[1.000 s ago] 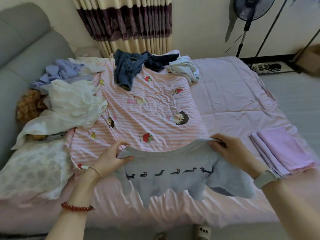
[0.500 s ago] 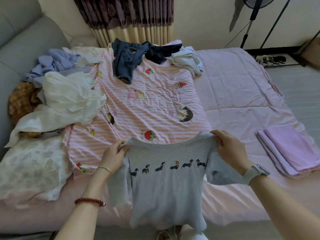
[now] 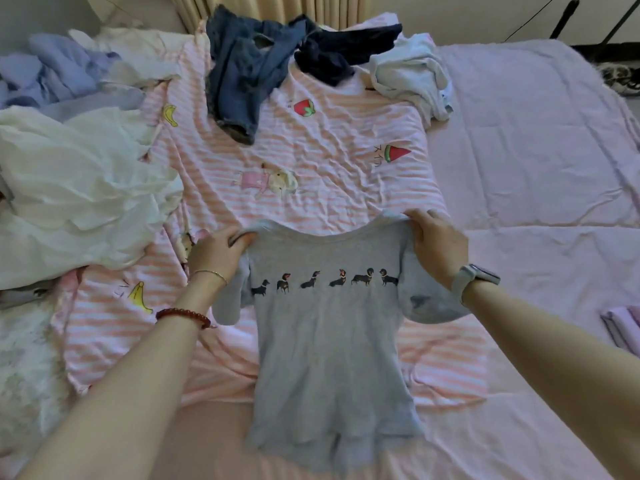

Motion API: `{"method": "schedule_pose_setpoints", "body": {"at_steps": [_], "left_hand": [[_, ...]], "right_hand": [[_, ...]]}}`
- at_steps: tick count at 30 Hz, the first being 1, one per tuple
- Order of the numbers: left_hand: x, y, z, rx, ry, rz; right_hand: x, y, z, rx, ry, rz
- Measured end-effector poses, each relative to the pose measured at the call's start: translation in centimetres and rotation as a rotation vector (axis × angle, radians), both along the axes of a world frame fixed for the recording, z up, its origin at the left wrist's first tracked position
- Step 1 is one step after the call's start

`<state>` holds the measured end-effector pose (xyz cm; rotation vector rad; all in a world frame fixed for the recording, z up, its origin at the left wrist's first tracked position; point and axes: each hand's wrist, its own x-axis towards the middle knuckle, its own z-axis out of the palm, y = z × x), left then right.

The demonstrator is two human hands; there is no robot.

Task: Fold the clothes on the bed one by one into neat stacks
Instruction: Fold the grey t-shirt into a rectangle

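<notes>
A grey T-shirt point(image 3: 329, 348) with a row of small dogs across the chest lies stretched out lengthwise over the pink striped blanket point(image 3: 311, 174). My left hand point(image 3: 216, 252) grips its left shoulder and my right hand point(image 3: 438, 247) grips its right shoulder. Both sleeves hang loose beside my wrists. The hem reaches toward the near edge of the bed. A folded lilac stack point(image 3: 623, 329) sits at the right edge of the view.
Unfolded clothes lie around: dark blue jeans point(image 3: 242, 71) and a navy garment point(image 3: 332, 53) at the far end, a pale blue-white piece point(image 3: 412, 71) to their right, white fabric point(image 3: 76, 192) and lavender clothes point(image 3: 59, 74) on the left. A pink sheet point(image 3: 536, 168) covers the right half.
The shirt was held bunched up off the bed, then let hang full length; now both hands have carried it forward and it lies spread on the blanket.
</notes>
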<state>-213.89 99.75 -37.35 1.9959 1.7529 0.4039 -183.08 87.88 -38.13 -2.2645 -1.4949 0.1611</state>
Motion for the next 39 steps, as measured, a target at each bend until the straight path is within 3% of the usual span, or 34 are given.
{"method": "schedule_pose_setpoints", "body": {"at_steps": [5,8,11,18,20,23,25,27,29,32,35,39], "left_hand": [[2.3,5.2,-6.0,0.046,0.228,0.108],[4.3,3.4,-9.1,0.035,0.209,0.136],[6.8,-0.8,-11.6,0.095,0.187,-0.049],[14.5,-2.6,-14.3,-0.013,0.041,-0.373],[16.8,-1.4,-14.5,-0.123,-0.029,-0.399],[19.9,-0.8,-14.2,-0.307,-0.087,-0.4],[21.1,-1.3,-14.1,-0.352,-0.162,-0.355],[21.7,-2.2,-13.9,-0.333,-0.265,-0.308],[22.1,-2.9,-13.7,-0.273,-0.343,-0.33],[22.4,-4.2,-13.5,-0.19,-0.329,-0.544],[22.9,-5.4,-13.6,-0.113,-0.276,-0.735],[24.0,-3.8,-13.4,0.084,-0.267,-0.694]], "right_hand": [[1.7,5.8,-5.7,-0.18,0.109,-0.006],[1.7,4.0,-8.4,-0.128,0.145,-0.144],[0.8,-0.2,-10.6,-0.013,0.233,-0.199],[1.8,-3.2,-12.6,-0.08,0.37,-0.324],[2.5,-2.6,-12.4,-0.114,0.321,-0.268],[3.9,-2.3,-11.8,-0.255,0.145,0.001],[5.0,-2.4,-11.7,-0.226,0.066,0.122],[6.4,-2.4,-11.6,-0.095,0.153,0.086],[8.7,-1.6,-11.5,-0.005,0.407,-0.136],[12.3,-0.3,-11.0,0.038,0.748,-0.508],[12.4,-1.1,-11.0,0.033,0.593,-0.593],[6.5,-3.8,-10.9,0.094,0.474,-0.362]]}}
